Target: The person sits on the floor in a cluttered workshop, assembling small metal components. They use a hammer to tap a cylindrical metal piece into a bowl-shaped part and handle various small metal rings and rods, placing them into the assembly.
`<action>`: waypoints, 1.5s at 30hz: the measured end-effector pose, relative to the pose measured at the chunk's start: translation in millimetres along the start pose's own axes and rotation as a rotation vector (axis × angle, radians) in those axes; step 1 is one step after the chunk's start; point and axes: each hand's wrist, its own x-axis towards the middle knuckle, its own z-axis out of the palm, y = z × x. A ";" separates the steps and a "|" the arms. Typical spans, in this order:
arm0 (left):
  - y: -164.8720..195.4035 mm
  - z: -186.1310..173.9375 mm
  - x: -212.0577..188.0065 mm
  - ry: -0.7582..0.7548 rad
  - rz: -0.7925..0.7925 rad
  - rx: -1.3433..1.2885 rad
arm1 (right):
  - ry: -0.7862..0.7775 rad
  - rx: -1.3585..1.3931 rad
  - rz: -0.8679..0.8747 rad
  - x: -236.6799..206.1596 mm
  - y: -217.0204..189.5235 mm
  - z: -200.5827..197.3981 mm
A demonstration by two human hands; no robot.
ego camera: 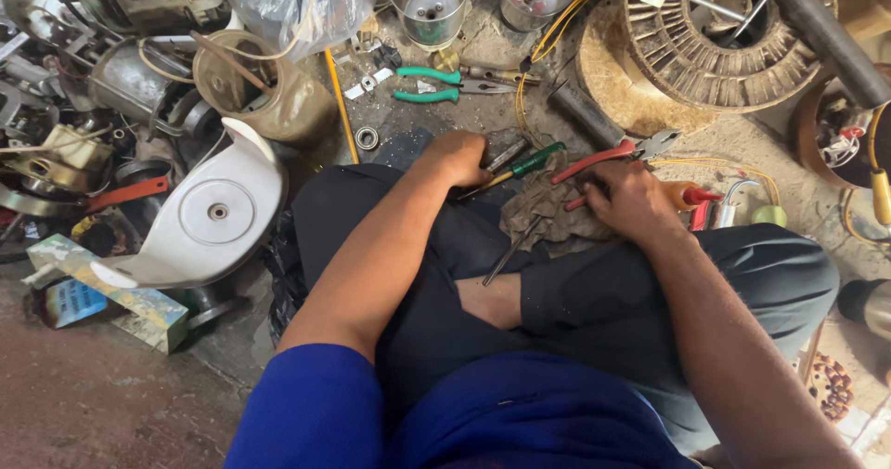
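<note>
The right hand [633, 200] lies with fingers curled over the lower handle of the red-handled steel pliers [608, 158], but whether it really clamps the handle I cannot tell, because the fingertips are hidden. These pliers lie on a crumpled grey-brown cloth [543, 211], the jaws pointing right toward the floor beyond the knee. The left hand [459, 156] is closed loosely on the metal end of a thin tool beside the green-handled screwdriver [531, 163]; which one it grips is not clear.

The pliers look heavy and stiff for their size, and the plastic sleeves of the handles give the surest hold; the bare jaws would probably be slippery with oil. The cloth is soft and will shift under them.

Just beyond the hands lie green-handled pliers [429, 85] on the dusty concrete floor [121, 395]. To the left stands a white plastic motor housing [215, 211] among old metal parts, and at top right a big rusty round wheel [715, 38]. The place looks like a crowded repair workshop
</note>
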 end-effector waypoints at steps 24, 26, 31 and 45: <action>-10.9 26.6 -28.1 0.494 -0.083 -0.194 | -0.008 -0.026 0.087 -27.7 -15.4 -15.3; -10.1 23.4 -35.7 0.627 -0.038 -0.366 | 0.047 -0.013 0.010 -29.1 -17.4 -17.2; 8.2 8.5 -76.9 0.841 0.078 -0.476 | 0.090 0.041 0.019 -27.9 -45.9 -39.4; 48.5 7.4 -81.0 0.855 -0.015 -0.486 | -0.111 -0.022 -0.087 -33.1 -76.4 -5.8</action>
